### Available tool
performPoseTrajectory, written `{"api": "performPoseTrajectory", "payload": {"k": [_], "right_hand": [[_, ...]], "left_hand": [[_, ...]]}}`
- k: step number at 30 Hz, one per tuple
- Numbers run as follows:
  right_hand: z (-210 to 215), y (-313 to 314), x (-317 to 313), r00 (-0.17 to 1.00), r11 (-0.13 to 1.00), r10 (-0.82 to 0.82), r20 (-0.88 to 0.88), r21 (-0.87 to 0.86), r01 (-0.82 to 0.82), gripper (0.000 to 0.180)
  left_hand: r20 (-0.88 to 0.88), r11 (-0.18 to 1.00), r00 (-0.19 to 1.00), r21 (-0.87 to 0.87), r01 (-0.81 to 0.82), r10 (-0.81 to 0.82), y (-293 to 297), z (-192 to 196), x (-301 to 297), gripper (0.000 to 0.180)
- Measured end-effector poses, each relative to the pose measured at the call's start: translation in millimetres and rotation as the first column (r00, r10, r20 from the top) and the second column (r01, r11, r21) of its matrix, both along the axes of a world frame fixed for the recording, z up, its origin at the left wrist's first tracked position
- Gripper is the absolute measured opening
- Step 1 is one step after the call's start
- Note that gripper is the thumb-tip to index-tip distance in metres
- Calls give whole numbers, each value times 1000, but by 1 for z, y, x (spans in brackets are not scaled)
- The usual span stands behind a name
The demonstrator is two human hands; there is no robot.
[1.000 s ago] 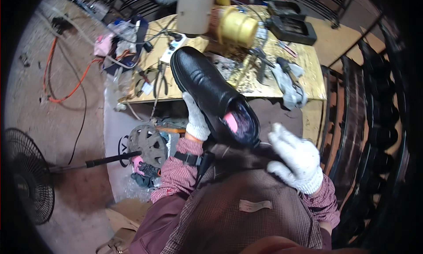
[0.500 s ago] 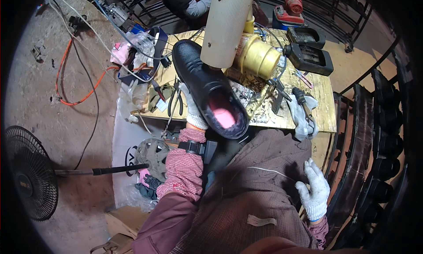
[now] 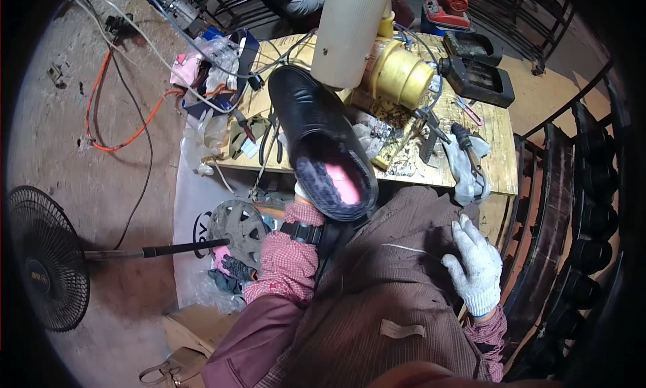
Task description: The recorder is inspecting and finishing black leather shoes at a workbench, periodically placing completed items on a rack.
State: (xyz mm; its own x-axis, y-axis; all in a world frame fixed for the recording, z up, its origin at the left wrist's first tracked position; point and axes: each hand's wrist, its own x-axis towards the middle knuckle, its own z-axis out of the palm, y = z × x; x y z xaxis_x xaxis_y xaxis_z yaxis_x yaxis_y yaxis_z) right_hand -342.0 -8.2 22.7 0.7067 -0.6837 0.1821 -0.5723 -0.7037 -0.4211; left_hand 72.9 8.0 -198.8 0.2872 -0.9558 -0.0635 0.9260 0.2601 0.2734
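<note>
A black slip-on shoe (image 3: 311, 112) with a pink insole and dark fuzzy lining is held over the front edge of the workbench, toe pointing away from me. My left hand (image 3: 302, 194), in a white knit glove, grips it from underneath; its fingers are hidden by the shoe. The toe lies close below a pale ribbed cylinder (image 3: 350, 38). On my right, my gloved right hand (image 3: 476, 263) rests by the lap of my brown checked apron (image 3: 377, 280), fingers stretched out and holding nothing. A thin white thread (image 3: 407, 247) lies on the apron.
A yellow round nozzle-like part (image 3: 400, 75) stands beside the cylinder. On the wooden bench (image 3: 498, 166) lie pliers (image 3: 268, 142), small scissors (image 3: 471, 111), a tool on a white cloth (image 3: 469, 166) and black trays (image 3: 481, 82). A fan (image 3: 47, 260) stands left; shoe racks (image 3: 592, 213) line the right.
The shoe has tilted, its opening turning more toward me, and its heel has come slightly lower. My left hand is now more hidden. My right hand has shifted slightly upward over the apron.
</note>
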Motion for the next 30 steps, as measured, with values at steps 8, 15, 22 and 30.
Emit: {"api": "performPoseTrajectory", "payload": {"k": [8,15,22,30], "right_hand": [[-19,8,-19,996,996,-85,-15,28,85,59],[-29,6,-31,992,992,-121,-17,29,122,60],[-18,-9,-25,991,994,-105,-79,-21,104,62],[9,-41,43,990,980,142,-28,-136,-144,57]], "left_hand": [[450,920,892,332,-207,38,11,152,-56,82],[617,814,741,268,-515,266,-20,178,-31,77],[772,642,528,210,-737,353,-56,236,-40,113],[675,731,642,221,-645,364,-36,229,-48,119]]}}
